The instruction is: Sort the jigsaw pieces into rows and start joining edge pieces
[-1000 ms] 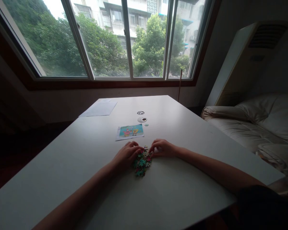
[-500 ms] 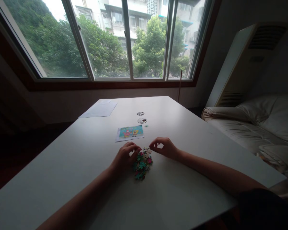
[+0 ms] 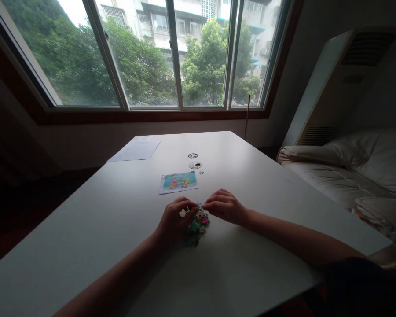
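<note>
A small heap of jigsaw puzzle pieces (image 3: 194,229), mostly teal with some pink and pale ones, lies on the white table (image 3: 251,264). Over its left side reaches my left hand (image 3: 175,216), thumb and fingers pinched together at the heap's far end. My right hand (image 3: 227,207) comes in from the other side, its fingertips closed on a small teal puzzle piece (image 3: 200,206). Both sets of fingertips nearly meet at this piece, which they partly hide. Just beyond the hands is a picture sheet (image 3: 178,182) with colourful cartoon figures on a blue ground.
A single puzzle piece (image 3: 201,172) lies right of the picture sheet. Two round flat discs (image 3: 195,165) are farther back. Paper sheets (image 3: 135,149) rest at the table's far left. A pale sofa (image 3: 323,171) stands to the right, below a tall air conditioner (image 3: 330,83).
My right hand has shifted slightly left and its fingers have drawn together. The fingertips of both hands are now closer to each other above the heap.
</note>
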Demonstrator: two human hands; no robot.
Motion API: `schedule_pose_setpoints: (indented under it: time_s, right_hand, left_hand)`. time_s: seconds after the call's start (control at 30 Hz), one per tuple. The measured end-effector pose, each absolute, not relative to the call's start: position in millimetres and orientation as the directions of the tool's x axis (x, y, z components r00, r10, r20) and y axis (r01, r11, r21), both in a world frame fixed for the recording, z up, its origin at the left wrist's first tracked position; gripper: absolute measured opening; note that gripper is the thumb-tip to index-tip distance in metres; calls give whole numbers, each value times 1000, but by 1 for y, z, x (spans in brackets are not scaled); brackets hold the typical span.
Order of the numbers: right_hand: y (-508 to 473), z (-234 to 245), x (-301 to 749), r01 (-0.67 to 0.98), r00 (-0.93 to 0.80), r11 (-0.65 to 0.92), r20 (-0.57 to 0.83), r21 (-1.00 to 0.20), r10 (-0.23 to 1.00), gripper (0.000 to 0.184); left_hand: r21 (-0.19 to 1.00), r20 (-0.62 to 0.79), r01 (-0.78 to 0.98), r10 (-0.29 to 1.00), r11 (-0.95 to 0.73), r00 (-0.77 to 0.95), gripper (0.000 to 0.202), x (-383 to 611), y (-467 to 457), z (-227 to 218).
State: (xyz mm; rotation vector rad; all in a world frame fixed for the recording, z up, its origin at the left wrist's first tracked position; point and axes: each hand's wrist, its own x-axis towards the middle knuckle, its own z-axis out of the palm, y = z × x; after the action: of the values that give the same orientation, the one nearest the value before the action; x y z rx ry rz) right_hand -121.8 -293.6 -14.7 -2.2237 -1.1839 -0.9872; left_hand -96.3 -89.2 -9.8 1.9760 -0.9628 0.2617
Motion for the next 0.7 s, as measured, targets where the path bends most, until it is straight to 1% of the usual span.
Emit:
schedule_pose_setpoints:
  time_s: [0.1, 0.2, 0.33, 0.43, 0.57, 0.7]
  right_hand:
    - [-294, -15, -122, 839, 410, -539, 739, -75, 535, 13]
    - [-293, -16, -122, 825, 479, -537, 720, -175, 502, 13]
    - [-291, -17, -122, 788, 560, -527, 725, -317, 400, 14]
    - [-289, -17, -122, 754, 599, -533, 734, -383, 320, 14]
    - [-288, -17, -121, 749, 602, -540, 737, -385, 308, 12]
    - [-289, -18, -121, 752, 576, -576, 745, -321, 337, 10]
  left_hand:
    - [643, 511, -707, -521, -296, 683, 14, -97, -89, -8]
    - [649, 511, -702, -516, -293, 687, 13, -96, -89, -7]
    - [631, 562, -718, -464, -293, 684, 10, -94, -88, -11]
    - [629, 572, -715, -442, -304, 691, 9, -92, -89, -13]
    - [668, 535, -677, -433, -309, 726, 10, -93, -90, -14]
    - [687, 514, -661, -441, -302, 736, 10, -95, -91, -13]
